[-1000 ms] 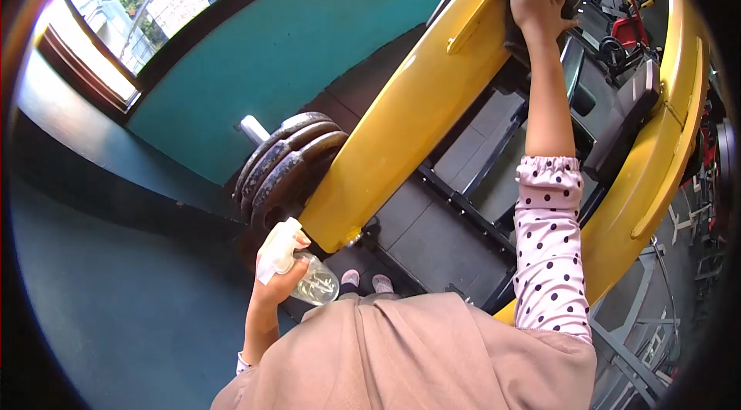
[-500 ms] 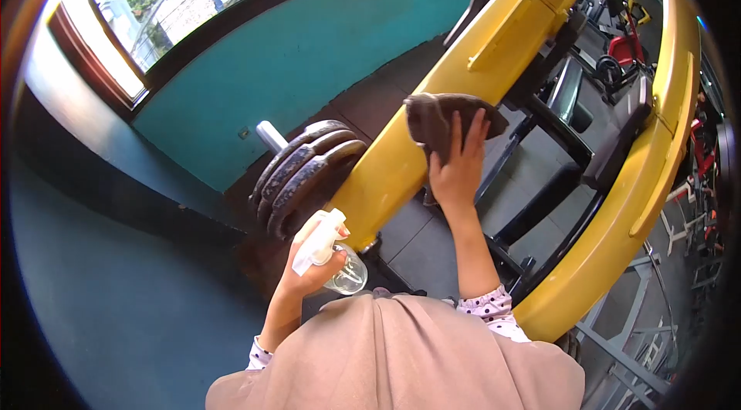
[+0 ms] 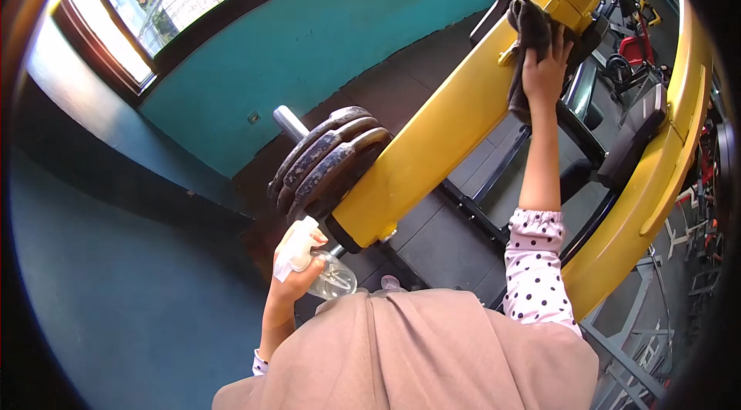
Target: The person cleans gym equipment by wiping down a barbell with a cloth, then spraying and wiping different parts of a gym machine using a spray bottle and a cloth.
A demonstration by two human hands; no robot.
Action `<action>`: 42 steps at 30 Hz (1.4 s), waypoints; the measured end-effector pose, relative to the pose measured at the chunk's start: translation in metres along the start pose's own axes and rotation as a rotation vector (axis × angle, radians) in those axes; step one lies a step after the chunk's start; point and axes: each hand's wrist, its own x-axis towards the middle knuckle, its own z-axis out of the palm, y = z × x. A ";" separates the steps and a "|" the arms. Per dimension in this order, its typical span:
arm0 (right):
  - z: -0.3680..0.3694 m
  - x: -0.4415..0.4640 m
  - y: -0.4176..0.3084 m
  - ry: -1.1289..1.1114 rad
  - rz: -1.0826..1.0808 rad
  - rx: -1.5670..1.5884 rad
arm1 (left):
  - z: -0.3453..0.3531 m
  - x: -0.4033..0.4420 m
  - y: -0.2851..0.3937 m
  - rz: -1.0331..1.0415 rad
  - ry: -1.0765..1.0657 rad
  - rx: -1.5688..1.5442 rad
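Note:
My left hand (image 3: 294, 265) is wrapped round the white trigger head of a clear spray bottle (image 3: 335, 280), which has some liquid inside. It is close to the lower end of a yellow machine beam (image 3: 421, 157). Stretched far forward, my right hand (image 3: 545, 74) presses a dark brown cloth (image 3: 529, 43) against the upper part of that beam. The cloth hangs over the beam's near edge, and part of it lies hidden under my fingers.
Several worn weight plates (image 3: 332, 159) sit on a bar left of the beam. A second yellow beam (image 3: 629, 236) curves along the right, with a black pad (image 3: 634, 140) beside it. Behind stands a teal wall (image 3: 309, 74) under windows.
My right hand has slid the cloth up and forward along the yellow beam, and the arm is straighter. My left hand still holds the spray bottle, slightly further left and lower.

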 end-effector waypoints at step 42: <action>-0.016 -0.293 -0.313 -0.398 0.410 -0.488 | -0.352 -0.027 -0.086 -0.113 -0.008 -0.011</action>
